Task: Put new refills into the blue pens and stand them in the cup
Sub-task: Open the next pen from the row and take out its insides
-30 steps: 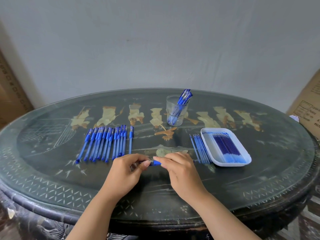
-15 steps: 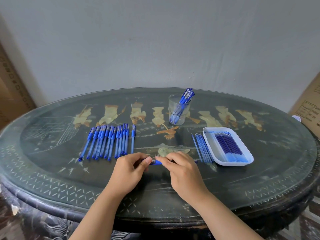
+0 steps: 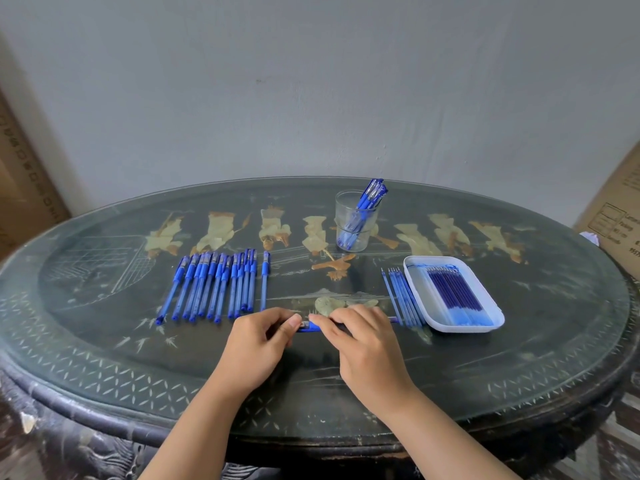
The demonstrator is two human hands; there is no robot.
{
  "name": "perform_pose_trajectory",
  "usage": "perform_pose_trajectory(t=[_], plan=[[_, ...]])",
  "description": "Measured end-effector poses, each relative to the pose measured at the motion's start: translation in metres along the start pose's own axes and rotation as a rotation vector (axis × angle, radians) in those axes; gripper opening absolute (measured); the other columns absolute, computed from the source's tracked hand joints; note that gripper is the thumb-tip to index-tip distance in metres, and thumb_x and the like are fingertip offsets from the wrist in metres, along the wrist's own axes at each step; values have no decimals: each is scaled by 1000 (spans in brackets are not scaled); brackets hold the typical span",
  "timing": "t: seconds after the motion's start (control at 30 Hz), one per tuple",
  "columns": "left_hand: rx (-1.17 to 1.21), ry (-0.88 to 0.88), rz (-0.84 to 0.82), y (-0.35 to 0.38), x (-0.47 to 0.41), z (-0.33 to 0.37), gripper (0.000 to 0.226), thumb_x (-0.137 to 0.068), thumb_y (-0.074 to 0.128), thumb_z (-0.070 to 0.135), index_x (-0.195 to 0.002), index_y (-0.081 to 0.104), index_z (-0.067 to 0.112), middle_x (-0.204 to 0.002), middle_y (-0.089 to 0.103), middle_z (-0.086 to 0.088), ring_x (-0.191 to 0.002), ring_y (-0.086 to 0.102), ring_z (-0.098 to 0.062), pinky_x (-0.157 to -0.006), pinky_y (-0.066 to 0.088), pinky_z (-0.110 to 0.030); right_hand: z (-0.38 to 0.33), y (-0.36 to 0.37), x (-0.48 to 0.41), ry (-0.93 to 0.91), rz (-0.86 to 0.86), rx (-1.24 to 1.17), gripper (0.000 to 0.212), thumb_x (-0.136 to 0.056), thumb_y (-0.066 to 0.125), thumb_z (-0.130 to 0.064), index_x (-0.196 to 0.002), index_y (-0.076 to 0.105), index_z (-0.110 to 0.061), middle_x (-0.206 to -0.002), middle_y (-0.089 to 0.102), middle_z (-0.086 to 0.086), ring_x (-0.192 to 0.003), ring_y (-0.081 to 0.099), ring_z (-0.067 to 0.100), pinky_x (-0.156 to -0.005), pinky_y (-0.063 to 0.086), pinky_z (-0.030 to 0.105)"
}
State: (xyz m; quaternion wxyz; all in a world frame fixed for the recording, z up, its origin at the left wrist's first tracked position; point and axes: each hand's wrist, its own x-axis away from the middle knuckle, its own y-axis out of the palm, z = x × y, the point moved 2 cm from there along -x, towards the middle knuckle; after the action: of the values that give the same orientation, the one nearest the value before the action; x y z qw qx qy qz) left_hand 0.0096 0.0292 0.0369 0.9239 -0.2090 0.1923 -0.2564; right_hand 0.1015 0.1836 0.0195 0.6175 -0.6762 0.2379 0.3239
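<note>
The cup (image 3: 356, 221) stands far on the table (image 3: 104, 358), pens inside. Left and nearer lies the pen row (image 3: 214, 285). Right and nearer sits the tray (image 3: 453, 294), holding refills (image 3: 453, 292).

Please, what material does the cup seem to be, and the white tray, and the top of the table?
The cup looks like clear glass or hard clear plastic: the pens inside show through its wall. The white tray seems smooth moulded plastic, slightly glossy, with rounded corners. The table top looks like dark lacquered wood with pale inlaid figures, probably under a glass sheet, since it reflects softly.

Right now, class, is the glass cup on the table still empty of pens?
No: the glass cup already holds several blue pens, leaning toward its right rim.
</note>
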Motion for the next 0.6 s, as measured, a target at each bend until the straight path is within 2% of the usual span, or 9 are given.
perform_pose_trajectory(t=[0.17, 0.27, 0.33, 0.4, 0.5, 0.6], plan=[[-21, 2, 8, 0, -1, -2, 28, -96, 58, 21, -69, 62, 24, -54, 57, 9, -51, 49, -5, -52, 36, -13, -1, 1, -2, 20, -33, -28, 42, -86, 48, -4, -118, 71, -18, -92, 62, -2, -88, 52, 15, -80, 39, 28], [7, -3, 23, -1, -1, -4, 16, -94, 62, 24, -79, 69, 23, -66, 68, 12, -59, 58, -7, -57, 43, -16, 1, 5, -3, 40, -60, -35, 34, -93, 51, -12, -122, 68, -16, -96, 63, -4, -90, 54, 16, -81, 43, 31], [40, 0, 24, -1, 0, -4, 8, -90, 67, 26, -86, 73, 23, -74, 72, 11, -69, 65, -11, -66, 50, -22, 3, 8, -3, 67, -61, -44, 31, -92, 53, -12, -119, 69, -15, -95, 64, -6, -89, 54, 16, -81, 43, 31], [43, 6, 9, 1, 0, -5, 5, -87, 70, 25, -87, 74, 25, -76, 72, 11, -71, 65, -13, -67, 50, -23, 3, 9, -3, 65, -74, -57, 31, -86, 57, -5, -111, 70, -17, -91, 62, -7, -87, 53, 16, -81, 40, 28], [17, -18, 22, -2, 0, -8, 13, -91, 66, 24, -79, 71, 26, -67, 68, 13, -62, 59, -9, -60, 44, -16, 4, 6, -3, 68, -41, -41, 33, -81, 53, 2, -101, 71, -16, -86, 61, -6, -85, 52, 16, -79, 40, 29], [100, -90, 132, -11, -1, -14, 31, -96, 58, 27, -65, 63, 26, -55, 59, 10, -54, 51, -1, -57, 38, -14, 19, 3, -2, 286, 96, -76, 39, -73, 56, 14, -96, 72, -14, -84, 62, -5, -81, 53, 19, -73, 44, 34]])
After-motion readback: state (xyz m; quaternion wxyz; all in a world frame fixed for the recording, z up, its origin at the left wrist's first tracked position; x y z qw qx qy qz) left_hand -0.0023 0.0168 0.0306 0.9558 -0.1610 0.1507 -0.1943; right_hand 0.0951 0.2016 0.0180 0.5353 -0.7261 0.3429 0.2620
